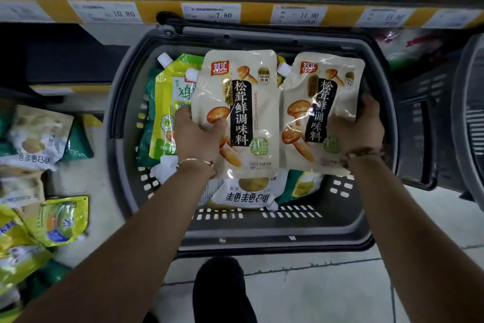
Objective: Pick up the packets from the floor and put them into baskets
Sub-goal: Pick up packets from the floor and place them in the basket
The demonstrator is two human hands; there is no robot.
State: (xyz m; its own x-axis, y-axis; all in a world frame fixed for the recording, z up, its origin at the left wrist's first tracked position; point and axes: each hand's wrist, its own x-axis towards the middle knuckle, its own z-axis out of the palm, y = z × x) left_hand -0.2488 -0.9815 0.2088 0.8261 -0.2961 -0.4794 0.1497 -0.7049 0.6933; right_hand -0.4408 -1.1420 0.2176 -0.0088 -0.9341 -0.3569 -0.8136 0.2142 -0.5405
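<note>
left hand (199, 134) and right hand (356, 128) each pinching a cream mushroom pouch (235, 113) (322, 113) over the grey basket (275, 239); slick film, loose pinch, possible slide toward 9 o'clock floor pile (39, 191).

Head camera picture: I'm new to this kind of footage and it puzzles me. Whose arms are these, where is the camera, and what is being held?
The camera sits on a person's head, looking down, so the arms are their own. The left hand and the right hand each grip a cream mushroom seasoning pouch, the left pouch and the right pouch, above a grey shopping basket on the tiled floor. Inside lie a yellow-green spouted pouch and other packets. More packets remain on the floor at left. Price tags line a shelf edge above.
</note>
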